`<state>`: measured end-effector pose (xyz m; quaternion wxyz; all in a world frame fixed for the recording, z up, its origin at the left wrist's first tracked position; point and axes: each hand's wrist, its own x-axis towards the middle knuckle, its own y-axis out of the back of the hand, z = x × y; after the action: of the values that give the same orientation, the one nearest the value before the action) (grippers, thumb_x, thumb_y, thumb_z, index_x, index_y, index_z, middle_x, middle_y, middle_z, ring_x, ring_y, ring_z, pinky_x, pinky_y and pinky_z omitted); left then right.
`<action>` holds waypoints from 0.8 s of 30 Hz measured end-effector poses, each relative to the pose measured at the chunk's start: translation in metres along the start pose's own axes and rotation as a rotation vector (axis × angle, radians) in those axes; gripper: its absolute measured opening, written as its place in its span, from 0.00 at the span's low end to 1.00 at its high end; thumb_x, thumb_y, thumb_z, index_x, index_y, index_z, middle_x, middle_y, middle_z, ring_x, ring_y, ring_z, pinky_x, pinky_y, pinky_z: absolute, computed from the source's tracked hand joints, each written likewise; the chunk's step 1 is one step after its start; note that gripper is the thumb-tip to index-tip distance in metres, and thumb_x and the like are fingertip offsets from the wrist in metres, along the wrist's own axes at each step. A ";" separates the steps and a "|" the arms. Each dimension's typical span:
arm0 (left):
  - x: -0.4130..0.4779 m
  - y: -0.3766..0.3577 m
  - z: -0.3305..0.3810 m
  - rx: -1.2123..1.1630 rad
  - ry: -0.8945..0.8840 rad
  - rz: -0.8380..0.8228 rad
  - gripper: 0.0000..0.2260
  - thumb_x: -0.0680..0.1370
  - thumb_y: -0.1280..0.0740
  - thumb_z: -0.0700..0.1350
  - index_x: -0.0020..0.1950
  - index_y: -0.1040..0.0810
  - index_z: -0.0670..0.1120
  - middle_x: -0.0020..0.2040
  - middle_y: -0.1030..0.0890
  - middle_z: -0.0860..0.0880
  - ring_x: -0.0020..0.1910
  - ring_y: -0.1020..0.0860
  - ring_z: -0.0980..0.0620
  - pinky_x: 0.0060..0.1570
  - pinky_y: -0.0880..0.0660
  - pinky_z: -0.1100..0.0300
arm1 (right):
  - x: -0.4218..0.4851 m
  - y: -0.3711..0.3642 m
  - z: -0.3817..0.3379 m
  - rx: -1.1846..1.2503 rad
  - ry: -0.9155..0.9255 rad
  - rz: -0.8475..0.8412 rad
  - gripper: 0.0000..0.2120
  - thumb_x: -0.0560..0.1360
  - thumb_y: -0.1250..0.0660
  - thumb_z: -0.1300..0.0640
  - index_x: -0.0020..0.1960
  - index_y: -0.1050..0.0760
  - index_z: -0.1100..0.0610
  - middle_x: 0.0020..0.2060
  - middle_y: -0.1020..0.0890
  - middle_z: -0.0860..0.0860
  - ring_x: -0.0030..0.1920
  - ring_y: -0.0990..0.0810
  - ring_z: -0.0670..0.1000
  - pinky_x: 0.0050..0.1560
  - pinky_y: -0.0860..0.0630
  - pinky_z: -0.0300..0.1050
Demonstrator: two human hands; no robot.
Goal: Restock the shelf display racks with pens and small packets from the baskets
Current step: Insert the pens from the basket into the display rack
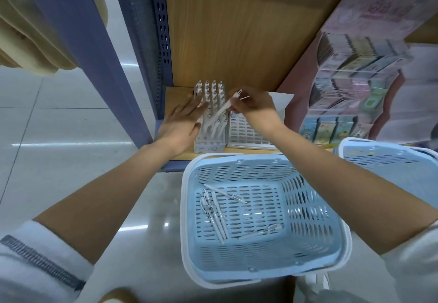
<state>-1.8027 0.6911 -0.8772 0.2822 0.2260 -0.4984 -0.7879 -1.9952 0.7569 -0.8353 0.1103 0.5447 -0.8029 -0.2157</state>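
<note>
A white pen rack [209, 136] full of white pens stands on the wooden shelf [175, 94]. My right hand [254, 105] pinches a white pen [220, 110] that slants down over this rack. My left hand [181, 122] rests with straight fingers against the rack's left side. Beside it on the right stands a white slotted rack [246, 133], partly hidden by my right wrist. Below the shelf a light blue basket [308, 207] holds several loose white pens [213, 210].
A pink display stand [350, 84] with rows of small packets fills the right of the shelf. A second blue basket [388, 158] sits at the right. The blue shelf upright [94, 60] rises at the left, with glossy floor tiles [59, 124] beyond.
</note>
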 end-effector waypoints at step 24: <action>-0.003 -0.023 -0.012 -0.008 -0.024 -0.045 0.29 0.83 0.47 0.38 0.80 0.58 0.49 0.79 0.61 0.53 0.79 0.57 0.52 0.74 0.51 0.57 | 0.001 -0.047 0.038 -0.448 0.320 -0.045 0.09 0.67 0.26 0.63 0.47 0.20 0.58 0.42 0.20 0.51 0.41 0.27 0.46 0.45 0.27 0.41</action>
<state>-1.7981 0.6929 -0.9029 0.2594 0.2264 -0.4934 -0.7988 -1.9728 0.7495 -0.8912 0.3484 0.5517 -0.6953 -0.3014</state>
